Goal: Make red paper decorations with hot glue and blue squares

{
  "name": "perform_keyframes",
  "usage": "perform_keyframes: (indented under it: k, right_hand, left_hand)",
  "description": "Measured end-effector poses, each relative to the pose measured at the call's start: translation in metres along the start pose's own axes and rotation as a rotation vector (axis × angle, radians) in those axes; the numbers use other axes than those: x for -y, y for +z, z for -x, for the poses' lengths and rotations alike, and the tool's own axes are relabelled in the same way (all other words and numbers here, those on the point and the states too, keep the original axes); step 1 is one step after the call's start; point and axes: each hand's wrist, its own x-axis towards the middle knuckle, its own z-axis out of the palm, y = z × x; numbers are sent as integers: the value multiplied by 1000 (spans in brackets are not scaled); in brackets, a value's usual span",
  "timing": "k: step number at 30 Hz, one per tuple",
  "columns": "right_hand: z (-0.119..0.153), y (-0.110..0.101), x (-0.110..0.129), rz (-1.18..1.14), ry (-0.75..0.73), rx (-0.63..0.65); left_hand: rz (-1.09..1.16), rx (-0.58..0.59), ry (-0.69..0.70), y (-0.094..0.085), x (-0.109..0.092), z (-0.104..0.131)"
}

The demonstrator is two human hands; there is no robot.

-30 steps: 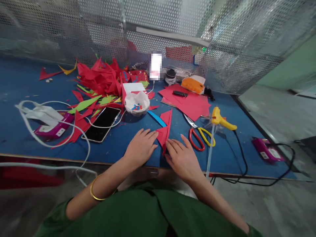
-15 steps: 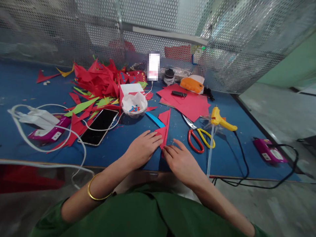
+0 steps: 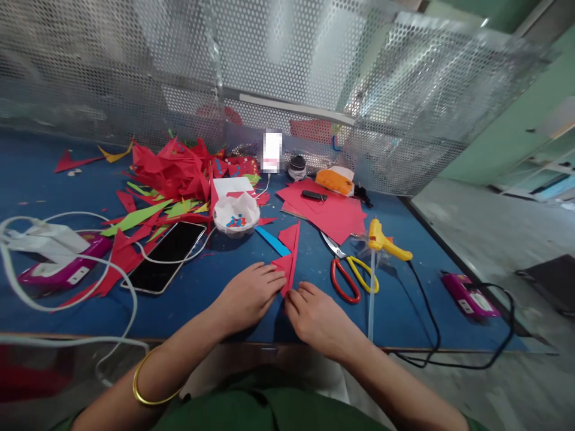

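Observation:
A folded red paper piece (image 3: 290,245) lies on the blue table near its front edge, long and pointed toward the back. The fingers of my left hand (image 3: 251,293) press together on its lower left part. My right hand (image 3: 312,308) is closed at the near end of the paper, its fingertips pinching the edge. A narrow blue paper strip (image 3: 272,240) touches the red piece on the left. Parts of the red paper are hidden under my fingers.
Scissors (image 3: 345,281) and a yellow glue gun (image 3: 381,239) lie at right. Red sheets (image 3: 332,209) are behind. A lined bowl (image 3: 236,215), a phone (image 3: 166,257), white cables and a red paper heap (image 3: 171,167) are left.
The camera view has tilted upward, so the table appears lower. The fingers of my right hand have curled in more at the near end of the red paper.

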Motion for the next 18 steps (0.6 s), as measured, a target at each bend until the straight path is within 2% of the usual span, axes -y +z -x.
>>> perform_keyframes:
  k: [3, 5, 14, 18]
  right_hand:
    - [-1, -6, -4, -31, -37, 78]
    - [-2, -6, -6, -28, -58, 85]
    - [-4, 8, -10, 52, -154, -101]
    - [-2, 8, -15, -1, -61, -172]
  left_hand:
    - [33, 14, -23, -1, 0, 0]
    - [43, 23, -30, -2, -1, -1]
    - [28, -12, -20, -1, 1, 1]
    - [-5, -95, 12, 1, 0, 2]
